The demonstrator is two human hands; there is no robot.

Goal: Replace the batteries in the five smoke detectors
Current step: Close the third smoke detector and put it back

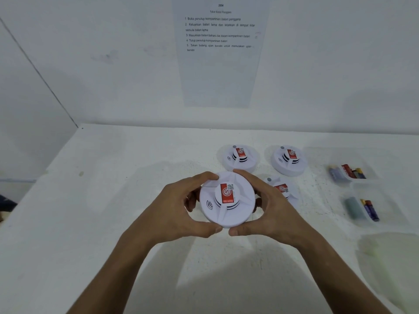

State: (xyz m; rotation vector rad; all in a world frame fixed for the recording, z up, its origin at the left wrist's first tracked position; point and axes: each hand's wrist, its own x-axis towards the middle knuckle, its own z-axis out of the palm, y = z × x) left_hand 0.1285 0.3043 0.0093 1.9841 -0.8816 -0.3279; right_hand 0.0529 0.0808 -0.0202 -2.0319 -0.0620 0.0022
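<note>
A round white smoke detector (pixel 226 200) with a red label is held above the white table, face up. My left hand (pixel 179 209) grips its left rim, thumb below and fingers on top. My right hand (pixel 269 209) grips the right rim the same way. Two more detectors (pixel 240 158) (pixel 289 160) lie behind it on the table. A third detector (pixel 283 191) lies right of my right hand, partly hidden by it. Batteries lie in a far clear tray (pixel 349 172) and a near clear tray (pixel 362 208) at the right.
A printed instruction sheet (pixel 220 51) hangs on the white wall behind the table. The table's (pixel 102 200) left edge runs diagonally at the far left. Another clear container (pixel 390 257) sits at the right front.
</note>
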